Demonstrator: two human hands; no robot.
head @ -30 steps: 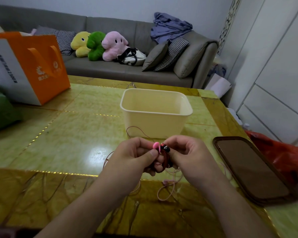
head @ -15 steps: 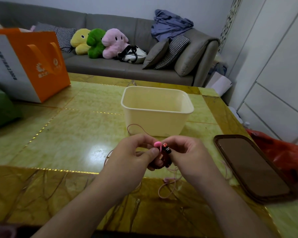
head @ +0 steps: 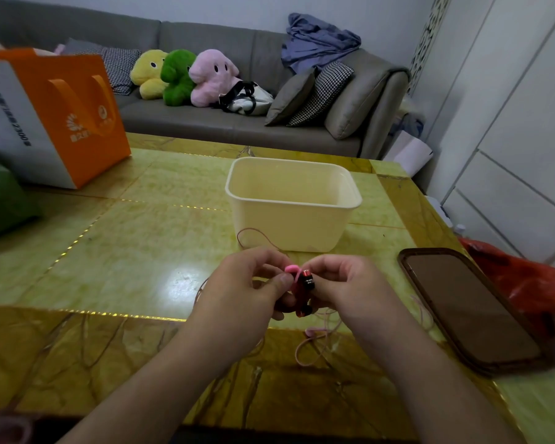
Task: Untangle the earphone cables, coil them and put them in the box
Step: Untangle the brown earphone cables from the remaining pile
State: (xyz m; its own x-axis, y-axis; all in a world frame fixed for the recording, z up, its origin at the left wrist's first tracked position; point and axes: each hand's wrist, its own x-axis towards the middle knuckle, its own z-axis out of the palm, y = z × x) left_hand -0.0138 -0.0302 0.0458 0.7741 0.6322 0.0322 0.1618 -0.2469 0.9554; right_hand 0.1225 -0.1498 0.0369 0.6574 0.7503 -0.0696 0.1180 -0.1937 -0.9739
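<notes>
A dark red earphone bundle (head: 302,294) with a black-tipped bud sits pinched between two hands beside a pink earbud (head: 291,269). Thin pink cable (head: 311,346) trails in loose loops on the counter below, another loop lying against the front of the cream box (head: 293,205), which stands upright, open-topped, just behind.

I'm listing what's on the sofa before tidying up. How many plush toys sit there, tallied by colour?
Yellow plush toy: 1
Green plush toy: 1
Pink plush toy: 1
Total: 3, side by side on the grey sofa.
</notes>
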